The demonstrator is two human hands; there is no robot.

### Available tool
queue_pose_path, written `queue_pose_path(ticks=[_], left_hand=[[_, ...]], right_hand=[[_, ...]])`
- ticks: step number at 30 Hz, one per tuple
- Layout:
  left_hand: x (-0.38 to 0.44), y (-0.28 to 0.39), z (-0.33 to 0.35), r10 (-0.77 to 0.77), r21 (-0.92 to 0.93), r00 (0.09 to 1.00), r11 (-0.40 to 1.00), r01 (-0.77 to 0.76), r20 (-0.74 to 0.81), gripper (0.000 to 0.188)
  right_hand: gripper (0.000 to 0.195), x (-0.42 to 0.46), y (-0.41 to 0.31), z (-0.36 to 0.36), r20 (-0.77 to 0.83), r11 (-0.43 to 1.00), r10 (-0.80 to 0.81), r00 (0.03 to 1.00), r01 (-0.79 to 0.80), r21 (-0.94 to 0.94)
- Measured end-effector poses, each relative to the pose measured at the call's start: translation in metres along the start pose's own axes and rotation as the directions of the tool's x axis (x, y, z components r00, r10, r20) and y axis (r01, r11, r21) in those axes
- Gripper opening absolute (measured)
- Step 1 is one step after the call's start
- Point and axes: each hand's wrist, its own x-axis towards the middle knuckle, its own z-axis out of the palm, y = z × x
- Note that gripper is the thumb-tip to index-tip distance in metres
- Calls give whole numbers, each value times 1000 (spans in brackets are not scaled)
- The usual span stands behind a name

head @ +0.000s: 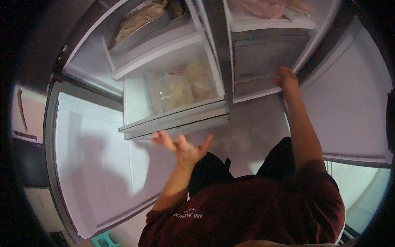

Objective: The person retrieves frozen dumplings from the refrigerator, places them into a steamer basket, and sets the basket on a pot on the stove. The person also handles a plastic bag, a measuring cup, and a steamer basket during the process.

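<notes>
A freezer drawer (174, 123) on the left side is pulled out. Inside it lie clear plastic bags (179, 91) of pale food. My left hand (185, 148) is just below the drawer's front edge, palm up with its fingers spread, and holds nothing. On the right, my right hand (287, 80) is by the lower right corner of a drawer with a grey translucent front (265, 58). Its fingers are blurred, so whether they grip that edge cannot be seen.
The left door (101, 154) and right door (348, 98) of the refrigerator stand open on either side of me. Above the pulled-out drawer, another drawer (160, 55) contains a tray of pale food (142, 21). Pinkish packages (259, 9) lie at the upper right. A turquoise stool (106, 240) is at the lower left.
</notes>
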Motion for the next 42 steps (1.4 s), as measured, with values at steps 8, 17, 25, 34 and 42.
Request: queue_pose_path(ticks=[8, 17, 25, 34, 42], left_hand=[[-9, -4, 77, -45, 221, 996, 975, 26, 80, 104], [49, -46, 139, -131, 231, 984, 968, 100, 122, 108], [111, -34, 148, -261, 313, 949, 929, 196, 178, 129], [116, -41, 152, -236, 252, 947, 951, 179, 217, 131], [112, -51, 161, -150, 184, 972, 976, 116, 182, 135]], right_hand=[[44, 63, -11, 2, 89, 975, 98, 991, -114, 191], [40, 37, -51, 27, 307, 52, -895, 323, 759, -649], [43, 54, -97, 30, 678, -193, -562, 474, 722, -664], [22, 73, -98, 23, 729, -2, -574, 373, 890, -457], [17, 6, -98, -18, 746, 27, -550, 374, 901, -432]])
